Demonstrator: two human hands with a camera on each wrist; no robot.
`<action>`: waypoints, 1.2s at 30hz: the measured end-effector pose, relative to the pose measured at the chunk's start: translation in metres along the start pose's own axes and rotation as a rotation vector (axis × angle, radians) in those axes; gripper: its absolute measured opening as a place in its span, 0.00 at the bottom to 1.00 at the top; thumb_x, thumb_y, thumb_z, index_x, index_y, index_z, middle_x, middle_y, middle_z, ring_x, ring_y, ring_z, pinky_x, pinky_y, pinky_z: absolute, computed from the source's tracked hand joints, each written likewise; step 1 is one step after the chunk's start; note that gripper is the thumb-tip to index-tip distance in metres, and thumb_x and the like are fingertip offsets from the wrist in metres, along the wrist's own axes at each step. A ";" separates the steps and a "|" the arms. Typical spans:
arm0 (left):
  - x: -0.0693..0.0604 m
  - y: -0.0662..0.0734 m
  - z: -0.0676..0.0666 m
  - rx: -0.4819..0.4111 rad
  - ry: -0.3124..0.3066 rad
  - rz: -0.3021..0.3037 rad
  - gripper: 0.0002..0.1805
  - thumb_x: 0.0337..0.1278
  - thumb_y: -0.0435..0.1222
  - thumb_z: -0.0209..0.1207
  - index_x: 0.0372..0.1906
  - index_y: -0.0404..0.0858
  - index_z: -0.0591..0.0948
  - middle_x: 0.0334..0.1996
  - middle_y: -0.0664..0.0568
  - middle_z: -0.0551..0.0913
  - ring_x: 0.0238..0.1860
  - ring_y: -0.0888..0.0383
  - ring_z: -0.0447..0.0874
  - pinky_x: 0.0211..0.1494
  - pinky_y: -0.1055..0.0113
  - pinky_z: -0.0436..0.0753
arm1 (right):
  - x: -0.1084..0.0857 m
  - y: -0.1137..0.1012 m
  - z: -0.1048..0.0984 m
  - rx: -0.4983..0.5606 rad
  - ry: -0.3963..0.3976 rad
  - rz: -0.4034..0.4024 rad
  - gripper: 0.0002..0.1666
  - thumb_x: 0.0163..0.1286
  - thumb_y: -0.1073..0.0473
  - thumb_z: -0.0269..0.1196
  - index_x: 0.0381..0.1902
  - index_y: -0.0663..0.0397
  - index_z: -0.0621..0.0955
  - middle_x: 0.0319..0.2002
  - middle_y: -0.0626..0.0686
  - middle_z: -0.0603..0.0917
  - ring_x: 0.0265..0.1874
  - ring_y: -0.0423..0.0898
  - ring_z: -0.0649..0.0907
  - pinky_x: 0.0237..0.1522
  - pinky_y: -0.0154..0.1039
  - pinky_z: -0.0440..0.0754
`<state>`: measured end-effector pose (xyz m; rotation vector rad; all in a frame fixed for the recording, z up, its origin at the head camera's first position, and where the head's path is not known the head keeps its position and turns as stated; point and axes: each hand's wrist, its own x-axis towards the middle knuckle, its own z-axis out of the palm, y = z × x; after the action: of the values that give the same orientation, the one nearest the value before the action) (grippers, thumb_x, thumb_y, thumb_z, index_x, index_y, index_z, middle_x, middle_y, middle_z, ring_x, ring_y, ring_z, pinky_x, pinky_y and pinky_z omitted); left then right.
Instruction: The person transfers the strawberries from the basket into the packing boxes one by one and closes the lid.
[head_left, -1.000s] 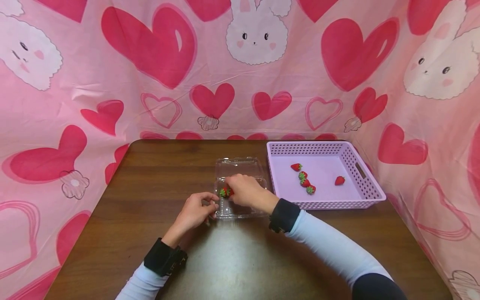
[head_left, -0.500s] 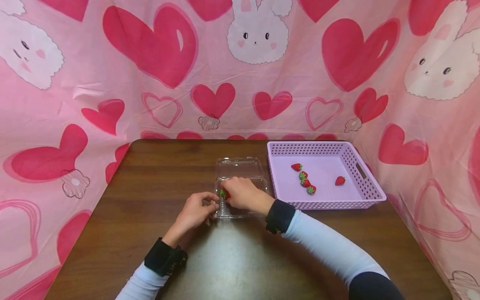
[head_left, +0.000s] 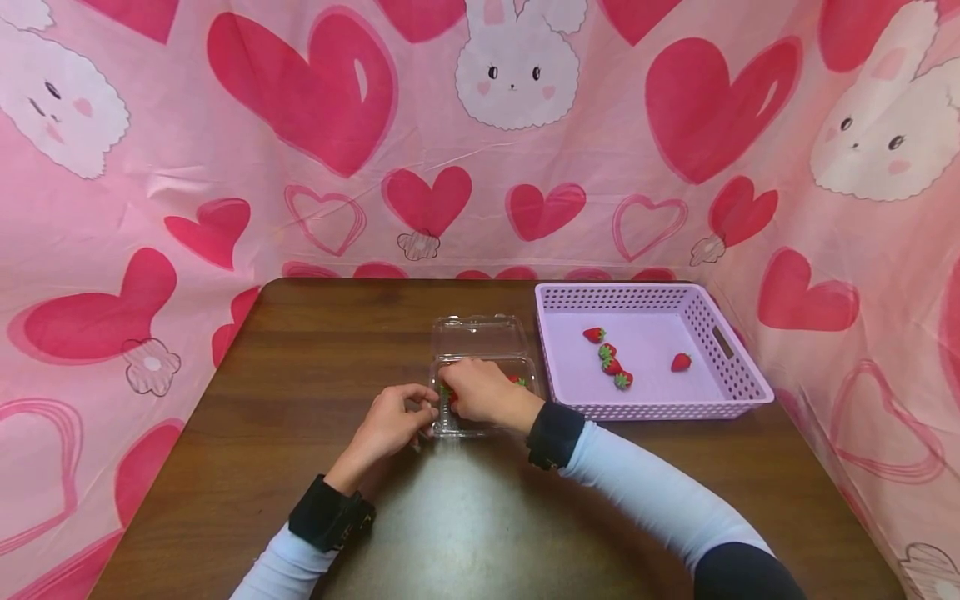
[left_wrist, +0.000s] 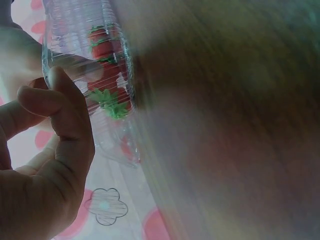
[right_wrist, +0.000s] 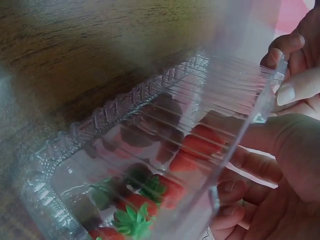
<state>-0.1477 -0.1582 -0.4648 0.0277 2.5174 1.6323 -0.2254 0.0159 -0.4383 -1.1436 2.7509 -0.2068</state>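
A clear plastic container point(head_left: 480, 427) stands with its lid point(head_left: 478, 336) folded back. At its left rim is my left hand point(head_left: 393, 417); the right wrist view shows the thumb and a finger of this left hand point(right_wrist: 300, 85) pinching the rim. My right hand point(head_left: 483, 390) reaches down into the container, its fingers curled round a strawberry point(right_wrist: 202, 142) near the left wall. Several strawberries with green leaves point(right_wrist: 132, 220) lie inside, one strawberry point(head_left: 517, 380) showing right of the hand. Through the side wall, the left wrist view shows strawberries point(left_wrist: 102, 47) in a row.
A lilac perforated basket point(head_left: 637, 411) stands right of the container on the brown table point(head_left: 315, 350). Several strawberries lie in its left half, and a single strawberry point(head_left: 681, 362) lies towards its right side. Pink cloth with hearts hangs behind and beside the table.
My right hand has shifted slightly left and towards me inside the container, covering more of the strawberries at the left and uncovering one at the right. The left hand stays in place.
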 end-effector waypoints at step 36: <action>-0.002 0.001 0.001 0.009 0.004 -0.020 0.09 0.67 0.27 0.66 0.50 0.32 0.86 0.26 0.48 0.85 0.22 0.42 0.84 0.24 0.51 0.85 | -0.008 0.014 -0.015 0.044 0.085 0.029 0.10 0.66 0.63 0.73 0.46 0.54 0.88 0.32 0.48 0.84 0.29 0.46 0.82 0.30 0.43 0.84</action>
<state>-0.1457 -0.1568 -0.4640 -0.0006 2.5196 1.6156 -0.2321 0.0329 -0.4258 -1.1082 2.8194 -0.3180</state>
